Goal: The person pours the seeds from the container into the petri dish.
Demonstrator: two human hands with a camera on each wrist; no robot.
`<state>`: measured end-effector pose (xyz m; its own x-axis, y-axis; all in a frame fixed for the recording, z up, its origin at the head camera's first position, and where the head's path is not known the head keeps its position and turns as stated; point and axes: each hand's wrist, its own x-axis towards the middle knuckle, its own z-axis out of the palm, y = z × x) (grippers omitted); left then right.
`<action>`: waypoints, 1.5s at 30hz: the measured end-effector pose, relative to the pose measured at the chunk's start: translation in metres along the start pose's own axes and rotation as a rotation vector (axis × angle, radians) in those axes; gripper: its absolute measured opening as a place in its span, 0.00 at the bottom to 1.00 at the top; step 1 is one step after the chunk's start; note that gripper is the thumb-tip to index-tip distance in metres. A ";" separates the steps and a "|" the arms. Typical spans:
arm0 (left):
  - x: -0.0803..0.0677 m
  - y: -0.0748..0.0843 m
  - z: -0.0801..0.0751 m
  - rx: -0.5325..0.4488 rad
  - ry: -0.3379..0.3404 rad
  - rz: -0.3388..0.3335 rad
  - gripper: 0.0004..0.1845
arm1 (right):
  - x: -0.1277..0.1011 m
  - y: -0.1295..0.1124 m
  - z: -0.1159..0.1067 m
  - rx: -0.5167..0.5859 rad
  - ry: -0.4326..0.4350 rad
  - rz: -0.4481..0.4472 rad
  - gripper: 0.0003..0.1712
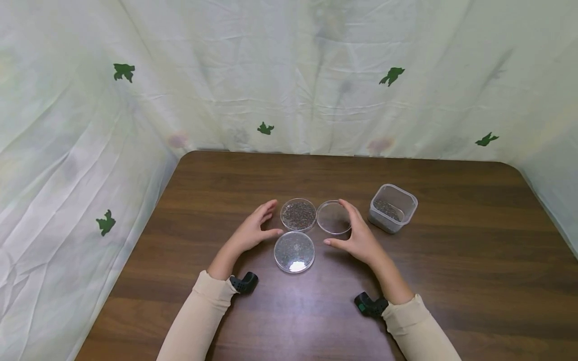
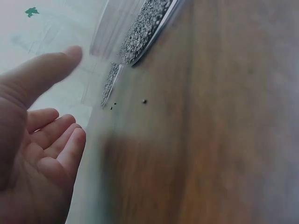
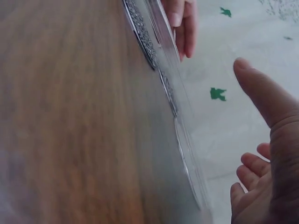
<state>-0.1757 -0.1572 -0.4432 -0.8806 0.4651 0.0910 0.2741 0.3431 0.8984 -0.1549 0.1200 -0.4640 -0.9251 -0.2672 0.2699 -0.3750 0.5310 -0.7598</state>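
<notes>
Three round petri dishes stand close together on the table. The back left dish (image 1: 298,214) holds dark grains. Nearest the person, a lidded dish (image 1: 294,252) shows a bright reflection, and grains show through its side in the left wrist view. To the back right is a see-through dish (image 1: 332,220) with the table visible through it. My left hand (image 1: 253,229) hovers left of the dishes, fingers spread in a loose arc, thumb tip close to the lidded dish. My right hand (image 1: 359,235) curves loosely beside the see-through dish, its fingertips overlapping the rim in the head view.
A square plastic tub (image 1: 393,208) with dark grains in it stands to the right of my right hand. A few stray grains (image 2: 144,101) lie on the brown wooden table (image 1: 474,240). A pale cloth (image 1: 289,75) with green cutouts hangs behind the table.
</notes>
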 end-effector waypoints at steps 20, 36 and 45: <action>0.019 -0.007 0.010 0.020 -0.026 0.025 0.39 | 0.007 0.025 0.002 -0.044 -0.021 0.110 0.60; 0.026 -0.039 0.015 0.097 0.041 0.066 0.41 | 0.010 0.021 0.006 -0.149 -0.041 0.190 0.57; 0.020 -0.014 0.016 0.060 0.052 0.054 0.38 | 0.010 0.022 0.006 -0.072 0.018 0.149 0.59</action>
<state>-0.1912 -0.1395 -0.4612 -0.8824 0.4417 0.1623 0.3430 0.3676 0.8644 -0.1717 0.1245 -0.4811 -0.9715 -0.1673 0.1680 -0.2362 0.6201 -0.7481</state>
